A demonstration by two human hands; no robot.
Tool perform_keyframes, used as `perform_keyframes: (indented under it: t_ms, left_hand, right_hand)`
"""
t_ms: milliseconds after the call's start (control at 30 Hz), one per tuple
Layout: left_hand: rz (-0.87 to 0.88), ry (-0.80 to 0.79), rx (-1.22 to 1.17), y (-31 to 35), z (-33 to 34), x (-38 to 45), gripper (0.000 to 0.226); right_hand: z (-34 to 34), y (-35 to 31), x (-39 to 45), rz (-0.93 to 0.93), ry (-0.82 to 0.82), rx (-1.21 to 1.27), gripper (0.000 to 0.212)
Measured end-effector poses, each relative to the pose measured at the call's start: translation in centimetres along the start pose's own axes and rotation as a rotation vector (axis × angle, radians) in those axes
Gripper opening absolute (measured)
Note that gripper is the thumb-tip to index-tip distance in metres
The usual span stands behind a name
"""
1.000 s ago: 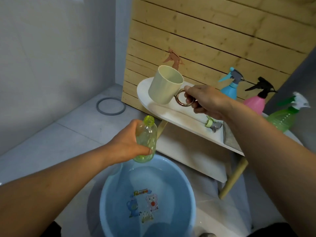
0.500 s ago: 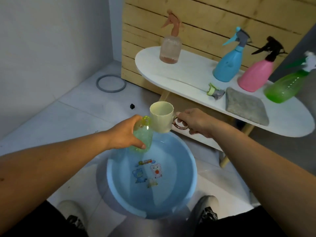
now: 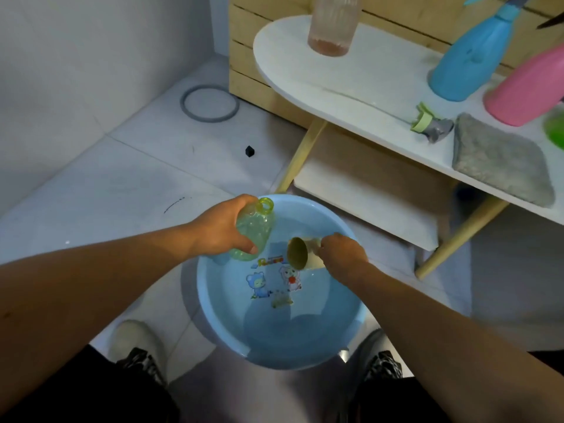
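Left hand (image 3: 224, 232) gripped the bottle (image 3: 256, 227) over the basin's (image 3: 219, 315) eleven o'clock; right hand (image 3: 341, 254) grasped the cup (image 3: 297, 253), tipped sideways, apparently to scoop water.

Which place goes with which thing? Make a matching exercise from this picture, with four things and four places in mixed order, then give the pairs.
Things
1. cream mug
2. green bottle
3. grey cloth
4. grey ring

Places
A. flat on the floor
B. held by the right hand, tipped sideways in the blue basin
C. lying on the white table
D. gripped by the left hand

Pairs: 1-B, 2-D, 3-C, 4-A
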State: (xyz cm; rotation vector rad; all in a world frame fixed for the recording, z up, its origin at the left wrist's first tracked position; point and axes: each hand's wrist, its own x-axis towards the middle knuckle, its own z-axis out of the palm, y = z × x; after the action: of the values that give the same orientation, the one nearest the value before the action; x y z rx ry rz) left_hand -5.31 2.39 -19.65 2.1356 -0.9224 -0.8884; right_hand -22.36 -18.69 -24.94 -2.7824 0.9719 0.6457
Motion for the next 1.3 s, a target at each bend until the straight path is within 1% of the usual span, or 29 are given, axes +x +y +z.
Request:
perform_keyframes:
  t_ms: [100, 167, 367, 433, 533, 600, 667, 833, 900, 933, 1000, 1033, 1100, 1200, 1300]
  left_hand:
    - [-0.024, -0.006, -0.002, -0.3, 0.3, 0.0, 0.093]
    - [-0.026, -0.006, -0.008, -0.3, 0.5, 0.0, 0.093]
    - [-0.039, -0.025, -0.029, -0.3, 0.4, -0.1, 0.092]
    - [-0.041, -0.029, -0.029, -0.3, 0.3, -0.2, 0.092]
    - [-0.042, -0.042, -0.031, -0.3, 0.3, -0.2, 0.091]
    - [-0.039, -0.043, -0.037, -0.2, 0.3, -0.3, 0.09]
    - [-0.035, -0.038, -0.037, -0.2, 0.1, -0.3, 0.089]
    - [-0.002, -0.015, -0.049, 0.6, -0.9, -0.6, 0.086]
    - [0.014, 0.014, -0.055, 1.3, -1.7, -0.9, 0.082]
    - [0.023, 0.026, -0.054, 1.7, -2.3, -1.0, 0.081]
    - [0.048, 0.051, -0.063, 2.6, -3.4, -1.2, 0.081]
    - [0.061, 0.063, -0.07, 3.0, -4.1, -1.3, 0.082]
    - [0.087, 0.089, -0.068, 4.0, -5.4, -1.6, 0.084]
    - [0.114, 0.109, -0.043, 5.7, -6.8, -2.1, 0.087]
    - [0.145, 0.08, -0.015, 7.6, -7.9, -2.7, 0.088]
  right_hand:
    - [1.3, 0.2, 0.2, -0.078, 0.007, -0.228, 0.029]
    - [2.2, 0.2, 0.4, -0.086, -0.014, -0.301, 0.032]
    - [3.9, -0.7, 0.2, -0.122, -0.066, -0.353, 0.034]
    - [4.6, -1.3, -0.1, -0.12, -0.09, -0.313, 0.032]
    - [5.4, -1.9, -0.4, -0.041, -0.129, -0.117, 0.028]
    - [5.1, -1.7, -0.4, 0.051, -0.134, 0.108, 0.025]
    - [4.5, -1.1, -0.3, 0.105, -0.183, 0.319, 0.024]
    - [2.4, 0.3, -1.2, 0.22, -0.251, 0.801, 0.033]
    - [0.8, 0.2, -2.2, 0.205, -0.266, 0.895, 0.03]
    - [-0.1, 0.1, -2.7, 0.181, -0.26, 0.93, 0.024]
    - [-2.7, 0.1, -3.6, 0.135, -0.224, 0.99, 0.015]
    - [-4.1, 0.2, -4.0, 0.114, -0.192, 1.003, 0.014]
    - [-7.0, 0.4, -5.1, 0.083, -0.113, 0.982, 0.022]
    - [-11.6, 0.7, -6.9, 0.041, -0.04, 1.001, 0.031]
    - [-16.0, 1.2, -8.9, -0.005, 0.046, 0.997, 0.034]
